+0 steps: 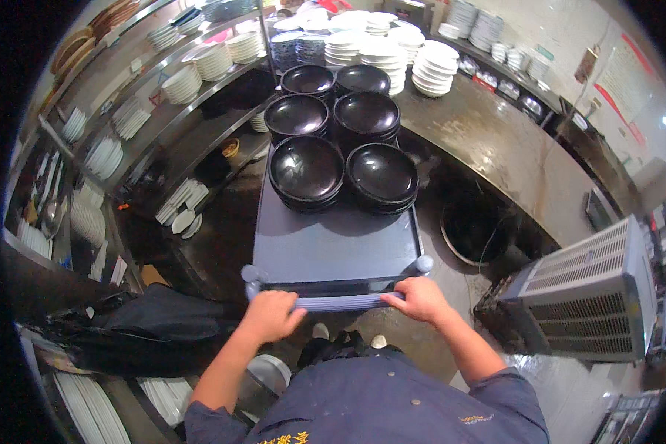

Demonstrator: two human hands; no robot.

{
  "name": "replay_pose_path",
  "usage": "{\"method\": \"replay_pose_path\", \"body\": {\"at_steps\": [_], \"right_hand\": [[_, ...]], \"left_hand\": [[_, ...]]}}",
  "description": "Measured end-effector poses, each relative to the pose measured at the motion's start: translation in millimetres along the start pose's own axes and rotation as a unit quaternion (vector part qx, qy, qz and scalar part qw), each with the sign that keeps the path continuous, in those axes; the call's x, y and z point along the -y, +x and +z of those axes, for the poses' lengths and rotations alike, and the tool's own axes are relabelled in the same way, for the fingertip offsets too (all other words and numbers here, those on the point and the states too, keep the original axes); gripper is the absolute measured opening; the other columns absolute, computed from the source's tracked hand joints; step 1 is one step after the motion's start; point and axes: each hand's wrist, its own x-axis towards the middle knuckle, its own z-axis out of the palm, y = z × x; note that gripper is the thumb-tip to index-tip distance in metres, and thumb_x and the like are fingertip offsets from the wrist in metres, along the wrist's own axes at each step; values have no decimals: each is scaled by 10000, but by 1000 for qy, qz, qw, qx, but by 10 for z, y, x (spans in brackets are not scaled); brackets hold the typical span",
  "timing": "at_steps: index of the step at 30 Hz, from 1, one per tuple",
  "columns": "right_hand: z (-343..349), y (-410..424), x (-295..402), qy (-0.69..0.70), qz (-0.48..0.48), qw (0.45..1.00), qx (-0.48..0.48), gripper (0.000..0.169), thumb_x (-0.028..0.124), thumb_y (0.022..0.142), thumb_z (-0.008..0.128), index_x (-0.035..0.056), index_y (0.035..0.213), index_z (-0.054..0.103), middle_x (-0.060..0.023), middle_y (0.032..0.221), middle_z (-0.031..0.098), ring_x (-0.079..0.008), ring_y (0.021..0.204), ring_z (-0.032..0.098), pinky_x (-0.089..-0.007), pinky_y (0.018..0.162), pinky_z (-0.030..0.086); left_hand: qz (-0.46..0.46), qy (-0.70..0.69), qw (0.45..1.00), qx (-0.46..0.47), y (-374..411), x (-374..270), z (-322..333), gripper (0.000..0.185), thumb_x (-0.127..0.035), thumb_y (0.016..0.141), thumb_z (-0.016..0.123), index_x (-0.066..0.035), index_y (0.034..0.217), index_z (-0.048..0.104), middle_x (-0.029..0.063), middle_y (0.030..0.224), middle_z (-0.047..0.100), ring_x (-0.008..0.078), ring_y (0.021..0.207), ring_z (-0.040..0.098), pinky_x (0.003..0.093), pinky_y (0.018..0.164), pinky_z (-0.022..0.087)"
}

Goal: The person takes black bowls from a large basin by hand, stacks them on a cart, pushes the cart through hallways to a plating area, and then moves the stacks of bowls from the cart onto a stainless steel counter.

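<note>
Both of my hands hold the ribbed handle [344,302] of a grey plastic cart [333,250]. My left hand [273,315] grips its left part, with the thumb pointing inward. Near the right end, my right hand [420,298] is wrapped round the same bar. Stacks of black bowls stand in two columns on the cart's far part. The nearest are a left stack [306,167] and a right stack [382,172]. The near part of the cart top is bare grey surface.
Shelves [211,100] with stacked plates run along the left. A steel counter [477,133] holding white plates [434,66] curves from ahead to the right. A vented grey appliance [583,294] stands at right, near a round dark bin [472,233]. Black sheeting [150,327] hangs at left.
</note>
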Motion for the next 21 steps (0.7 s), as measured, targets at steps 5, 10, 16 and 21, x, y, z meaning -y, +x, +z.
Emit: {"method": "replay_pose_path", "body": {"at_steps": [5,10,16,21], "right_hand": [[168,-600,484,35,-98,981,-165,293,313,896,627,50,766,640,-143,787,666,-366,814,659,-490,755,507],[477,-1273,422,-41,45,978,-199,260,266,905,570,95,728,656,-103,757,655,-310,828,634,-469,849,458],[465,-2151,162,-91,188,941,-267,170,213,842,658,68,755,668,-75,860,665,-287,944,646,-491,1079,423],[439,-3003,-85,-123,248,921,-273,138,145,792,683,51,699,642,-82,816,655,-279,933,650,-481,1092,437]], "left_hand": [[124,-42,964,231,515,-1002,258,339,-338,941,569,-17,1035,623,232,914,697,445,890,663,554,781,516],[255,-168,887,345,750,-1369,903,308,-202,932,532,-14,1152,636,230,1064,695,450,1005,641,514,924,496],[341,-350,829,273,755,-973,659,370,-74,924,586,-7,1285,635,166,1274,677,330,1221,625,444,1111,425],[41,-417,878,230,563,104,883,271,-29,966,539,16,1201,666,123,1110,746,174,1016,705,331,923,548]]}}
